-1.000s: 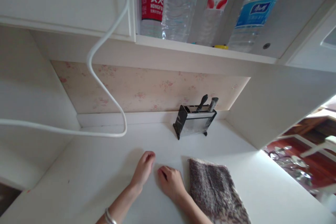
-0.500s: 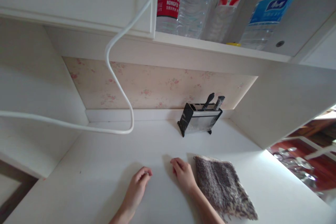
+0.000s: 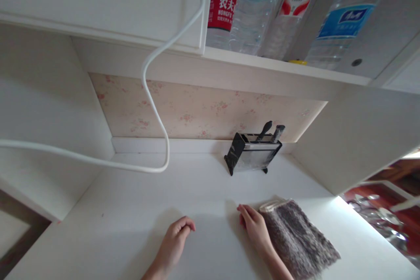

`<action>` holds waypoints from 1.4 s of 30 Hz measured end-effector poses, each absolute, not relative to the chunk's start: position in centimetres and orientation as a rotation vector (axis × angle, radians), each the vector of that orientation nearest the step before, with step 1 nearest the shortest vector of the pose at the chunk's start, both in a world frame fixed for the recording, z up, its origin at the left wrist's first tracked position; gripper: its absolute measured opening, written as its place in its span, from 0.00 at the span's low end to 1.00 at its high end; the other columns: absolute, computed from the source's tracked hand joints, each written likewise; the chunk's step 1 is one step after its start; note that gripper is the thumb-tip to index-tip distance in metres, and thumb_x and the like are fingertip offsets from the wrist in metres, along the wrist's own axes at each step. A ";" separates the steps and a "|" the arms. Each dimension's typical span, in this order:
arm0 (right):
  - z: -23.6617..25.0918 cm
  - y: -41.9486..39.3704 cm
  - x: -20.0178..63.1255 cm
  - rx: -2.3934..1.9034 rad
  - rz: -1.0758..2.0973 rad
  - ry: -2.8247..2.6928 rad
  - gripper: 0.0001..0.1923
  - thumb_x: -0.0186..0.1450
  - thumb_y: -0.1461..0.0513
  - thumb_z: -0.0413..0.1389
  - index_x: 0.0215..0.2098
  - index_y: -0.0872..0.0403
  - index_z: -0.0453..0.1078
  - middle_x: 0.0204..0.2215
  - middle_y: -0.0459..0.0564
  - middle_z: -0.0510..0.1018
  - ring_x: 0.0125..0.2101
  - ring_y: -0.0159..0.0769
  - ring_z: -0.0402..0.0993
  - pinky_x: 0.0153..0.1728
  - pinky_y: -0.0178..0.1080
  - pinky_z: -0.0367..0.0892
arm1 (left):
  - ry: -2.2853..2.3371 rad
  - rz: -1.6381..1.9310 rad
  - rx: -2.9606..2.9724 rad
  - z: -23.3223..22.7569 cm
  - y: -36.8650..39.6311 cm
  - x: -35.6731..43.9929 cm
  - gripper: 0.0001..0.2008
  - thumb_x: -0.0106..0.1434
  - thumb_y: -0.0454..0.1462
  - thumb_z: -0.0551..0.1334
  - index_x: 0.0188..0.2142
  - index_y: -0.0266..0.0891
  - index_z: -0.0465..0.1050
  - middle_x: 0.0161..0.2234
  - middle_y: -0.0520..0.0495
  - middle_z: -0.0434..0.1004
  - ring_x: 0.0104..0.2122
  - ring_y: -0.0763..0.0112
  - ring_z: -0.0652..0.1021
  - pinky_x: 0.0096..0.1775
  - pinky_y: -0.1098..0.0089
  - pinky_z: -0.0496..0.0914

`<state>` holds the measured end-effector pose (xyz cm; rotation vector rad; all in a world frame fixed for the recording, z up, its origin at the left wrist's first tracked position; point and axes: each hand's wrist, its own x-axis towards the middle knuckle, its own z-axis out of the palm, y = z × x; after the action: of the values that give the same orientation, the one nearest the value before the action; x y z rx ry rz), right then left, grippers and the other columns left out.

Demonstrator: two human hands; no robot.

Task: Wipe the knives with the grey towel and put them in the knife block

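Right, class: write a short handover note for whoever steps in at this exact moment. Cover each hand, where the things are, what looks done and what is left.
Left hand: empty, fingers curled, resting on the white counter.
Right hand: empty, its side against the left edge of the grey speckled cloth, which lies flat on the counter.
Knife rack: at the back wall, two handles sticking up.
White cable: hangs in a loop over the counter's left.
Done: cloth laid flat.
Left: cloth not gripped; rack untouched.

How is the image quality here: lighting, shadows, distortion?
Head view: wide-angle bending bows the white cabinet edge and stretches the clear plastic bottles; bright daylight washes the white countertop at right; soft shadows fall left of both hands, left hand, right hand; the grey fuzzy cloth stays reasonably sharp.
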<state>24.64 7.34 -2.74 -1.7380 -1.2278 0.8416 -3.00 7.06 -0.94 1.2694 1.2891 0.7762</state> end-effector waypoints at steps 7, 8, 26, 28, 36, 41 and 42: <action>-1.9 6.9 13.6 -1.519 0.992 -1.555 0.21 0.68 0.52 0.46 0.27 0.54 0.72 0.18 0.45 0.72 0.21 0.32 0.67 0.25 0.31 0.58 | 1.314 0.842 1.342 -0.6 7.0 -2.9 0.07 0.56 0.39 0.51 0.24 0.43 0.63 0.22 0.55 0.60 0.27 0.68 0.65 0.32 0.72 0.60; -1.7 6.6 12.4 -1.496 0.973 -1.628 0.20 0.68 0.54 0.45 0.26 0.54 0.72 0.19 0.45 0.73 0.22 0.32 0.68 0.26 0.31 0.58 | 1.310 0.840 1.358 -0.5 6.9 -3.0 0.07 0.56 0.39 0.51 0.23 0.43 0.62 0.22 0.54 0.61 0.28 0.68 0.66 0.33 0.71 0.61; -2.2 5.2 11.2 -1.490 0.809 -1.897 0.18 0.71 0.58 0.44 0.31 0.53 0.72 0.27 0.49 0.79 0.27 0.32 0.74 0.29 0.30 0.58 | 1.322 0.795 1.467 0.0 7.1 -3.0 0.10 0.58 0.38 0.49 0.26 0.42 0.67 0.26 0.52 0.71 0.33 0.66 0.72 0.38 0.72 0.65; -2.2 5.2 11.2 -1.492 0.806 -1.903 0.19 0.71 0.57 0.44 0.31 0.53 0.72 0.27 0.49 0.79 0.27 0.32 0.74 0.29 0.30 0.58 | 1.329 0.788 1.464 0.1 7.1 -3.0 0.10 0.58 0.38 0.49 0.26 0.42 0.67 0.26 0.52 0.71 0.33 0.66 0.72 0.38 0.72 0.65; -2.5 5.6 11.2 -1.499 0.785 -1.935 0.19 0.71 0.56 0.44 0.29 0.53 0.70 0.25 0.49 0.79 0.25 0.31 0.72 0.27 0.31 0.55 | 1.302 0.804 1.426 0.1 7.4 -3.1 0.10 0.58 0.37 0.49 0.26 0.41 0.67 0.26 0.52 0.71 0.33 0.66 0.72 0.37 0.71 0.64; -2.5 5.7 11.2 -1.490 0.791 -1.937 0.19 0.71 0.57 0.43 0.30 0.53 0.71 0.26 0.49 0.79 0.25 0.31 0.73 0.27 0.30 0.55 | 1.302 0.810 1.424 0.0 7.2 -3.1 0.10 0.58 0.37 0.49 0.26 0.41 0.67 0.26 0.52 0.70 0.33 0.66 0.72 0.37 0.71 0.64; -2.5 5.6 11.2 -1.489 0.794 -1.937 0.19 0.71 0.57 0.43 0.30 0.53 0.71 0.26 0.48 0.79 0.26 0.31 0.73 0.27 0.30 0.55 | 1.308 0.806 1.429 0.0 7.2 -3.1 0.10 0.59 0.37 0.49 0.26 0.41 0.67 0.26 0.52 0.71 0.33 0.66 0.72 0.37 0.71 0.64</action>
<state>11.20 5.64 -2.46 -1.4891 -1.9370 0.7939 -3.06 7.20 0.00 1.4286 1.3078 0.8060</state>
